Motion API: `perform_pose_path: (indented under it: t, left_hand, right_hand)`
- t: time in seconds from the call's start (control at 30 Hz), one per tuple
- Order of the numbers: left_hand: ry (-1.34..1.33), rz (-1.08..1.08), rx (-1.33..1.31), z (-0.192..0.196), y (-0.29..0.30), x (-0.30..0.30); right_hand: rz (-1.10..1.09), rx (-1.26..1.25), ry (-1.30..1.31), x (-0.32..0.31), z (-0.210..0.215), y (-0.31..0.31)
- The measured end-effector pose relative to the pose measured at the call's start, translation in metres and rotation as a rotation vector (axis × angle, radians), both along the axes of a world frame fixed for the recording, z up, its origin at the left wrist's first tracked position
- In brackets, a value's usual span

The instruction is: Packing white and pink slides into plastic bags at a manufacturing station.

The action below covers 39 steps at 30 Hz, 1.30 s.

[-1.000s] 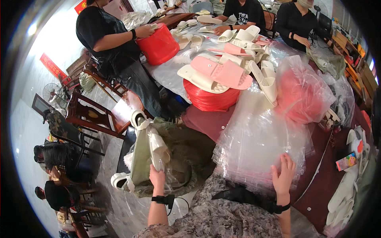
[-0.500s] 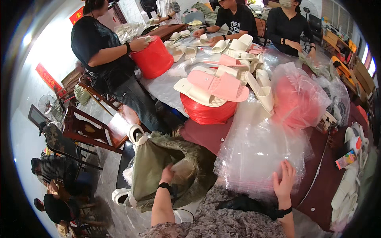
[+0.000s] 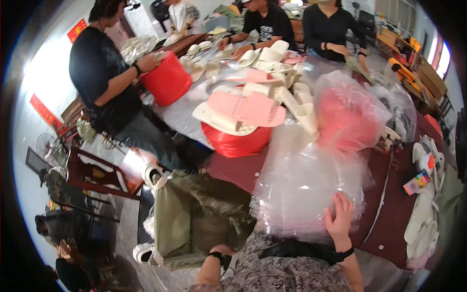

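Observation:
My right hand (image 3: 339, 216) lies open, fingers stretched, on the near right edge of a stack of clear plastic bags (image 3: 301, 194). Low at the near edge of an olive-green woven sack (image 3: 172, 219) is my left hand (image 3: 223, 249), its fingers blurred and mostly hidden. The sack gapes, its dark inside showing. Beyond the bags, a pink slipper (image 3: 248, 108) rests across a cream slipper (image 3: 204, 117) on a red plastic-wrapped roll (image 3: 236, 141).
A red-filled clear bag (image 3: 348, 114) sits behind the stack. More cream slippers (image 3: 423, 219) and a phone (image 3: 417, 183) lie at the right. Across the maroon table (image 3: 233, 170), several people handle slippers; one stands left beside a red bucket-shaped container (image 3: 168, 80). A wooden chair (image 3: 95, 168) stands left.
My left hand has come back from inside the sack to its near edge, and the sack's mouth looks wider. The right hand stays on the bags. The whole view has shifted somewhat.

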State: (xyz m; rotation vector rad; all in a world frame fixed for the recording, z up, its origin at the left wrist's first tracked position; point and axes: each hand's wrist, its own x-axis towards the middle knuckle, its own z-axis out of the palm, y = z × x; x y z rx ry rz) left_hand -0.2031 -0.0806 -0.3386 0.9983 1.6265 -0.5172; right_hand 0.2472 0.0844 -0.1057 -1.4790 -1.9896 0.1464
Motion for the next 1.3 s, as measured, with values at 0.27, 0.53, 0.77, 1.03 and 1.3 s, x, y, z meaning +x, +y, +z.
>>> perform_pose_path:
  t: [0.27, 0.53, 0.77, 1.03, 1.3]
  left_hand:
    - [0.184, -0.085, 0.359, 0.063, 0.050, -0.018]
    - [0.008, 0.026, 1.745, 0.336, 0.213, 0.049]
    - [0.324, -0.052, 1.972, 0.373, 0.343, 0.063]
    - [-0.509, 0.475, 1.510, 0.394, 0.430, 0.063]
    - [-1.286, 0.604, 1.544, 0.475, 0.403, 0.054]
  right_hand:
    - [0.026, 0.018, 0.039, -0.011, 0.001, -0.002]
    - [0.021, 0.073, 0.025, -0.006, 0.000, -0.004]
    - [0.014, 0.094, 0.068, -0.006, -0.001, -0.004]
    - [-0.022, 0.117, 0.078, -0.004, -0.008, -0.007]
    - [0.021, 0.115, 0.072, -0.009, -0.008, -0.009]
